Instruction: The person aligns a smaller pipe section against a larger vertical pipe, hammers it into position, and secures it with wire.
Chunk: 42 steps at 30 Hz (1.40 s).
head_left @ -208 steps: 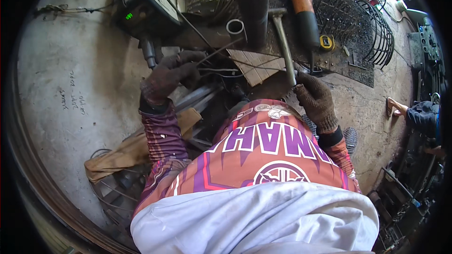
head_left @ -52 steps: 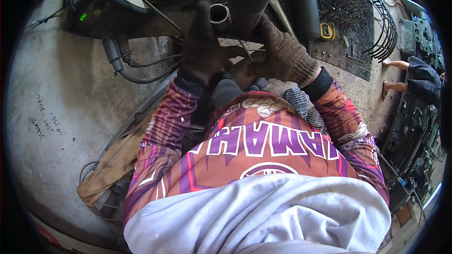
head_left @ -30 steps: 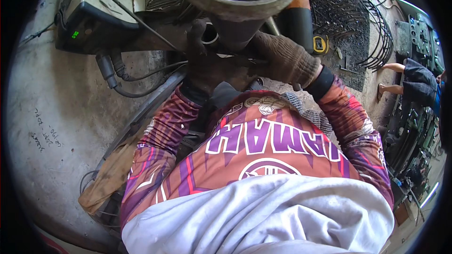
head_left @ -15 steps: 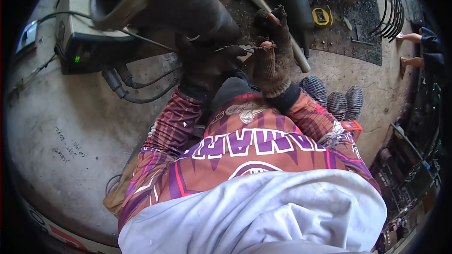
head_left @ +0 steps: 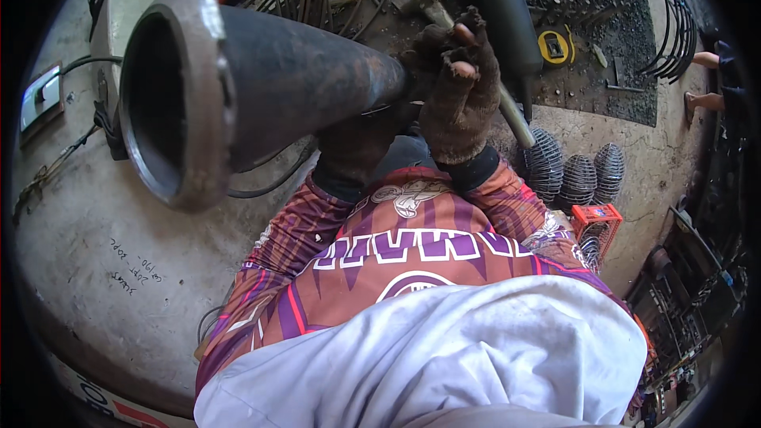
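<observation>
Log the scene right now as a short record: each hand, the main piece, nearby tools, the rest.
Left hand: gloved, under the dark metal tube; grip hidden
Right hand: gloved, two fingertips bare, by the tube's far end; contact unclear
Tube: rimmed mouth at picture left
Near right hand: hammer, orange-and-black tool
Rest: yellow tape measure, three wire coils

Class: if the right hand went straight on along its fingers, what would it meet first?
Going by the picture, the right hand would probably meet the orange-and-black power tool first; the hammer passes behind it, but depth is unclear.
</observation>
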Tool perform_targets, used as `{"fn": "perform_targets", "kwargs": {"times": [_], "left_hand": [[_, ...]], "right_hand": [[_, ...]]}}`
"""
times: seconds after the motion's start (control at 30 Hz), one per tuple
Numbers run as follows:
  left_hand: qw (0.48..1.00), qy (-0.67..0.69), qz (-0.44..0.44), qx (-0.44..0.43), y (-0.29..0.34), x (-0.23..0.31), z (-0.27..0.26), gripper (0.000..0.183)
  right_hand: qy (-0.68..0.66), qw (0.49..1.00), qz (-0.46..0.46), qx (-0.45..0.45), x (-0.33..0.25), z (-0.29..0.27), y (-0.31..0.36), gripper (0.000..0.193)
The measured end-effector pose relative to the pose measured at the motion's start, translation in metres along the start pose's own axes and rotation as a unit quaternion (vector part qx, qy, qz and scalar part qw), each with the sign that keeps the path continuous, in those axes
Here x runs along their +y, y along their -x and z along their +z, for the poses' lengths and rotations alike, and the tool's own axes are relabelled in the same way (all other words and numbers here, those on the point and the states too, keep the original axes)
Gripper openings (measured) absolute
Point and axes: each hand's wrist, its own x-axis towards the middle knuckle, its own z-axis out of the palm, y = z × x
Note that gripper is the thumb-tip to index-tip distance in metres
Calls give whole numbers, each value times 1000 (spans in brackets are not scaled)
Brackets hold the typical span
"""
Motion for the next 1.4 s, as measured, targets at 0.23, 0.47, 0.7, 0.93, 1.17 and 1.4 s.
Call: {"fn": "perform_targets", "kwargs": {"times": [0.23, 0.47, 0.7, 0.93, 1.17, 1.4], "left_hand": [[969, -212, 104, 70, 1, -17, 23, 44], [984, -154, 57, 72, -4, -27, 2, 57], [992, 26, -39, 114, 1, -12, 4, 60], [959, -264, 96, 33, 2, 11, -15, 53], [983, -16, -177, 51, 12, -11, 22, 41], [922, -371, 112, -18, 24, -21, 4, 34]], "right_hand": [[-98, 992, 75, -39, 7, 15, -27, 54], [-169, 974, 133, -72, 7, 9, -28, 54], [-11, 999, -40, -30, -1, 2, -20, 60], [-92, 995, 18, -30, 12, 8, -24, 62], [-52, 991, 107, -62, 17, 13, -32, 57], [-40, 983, 147, -105, 22, 23, -49, 51]]}}
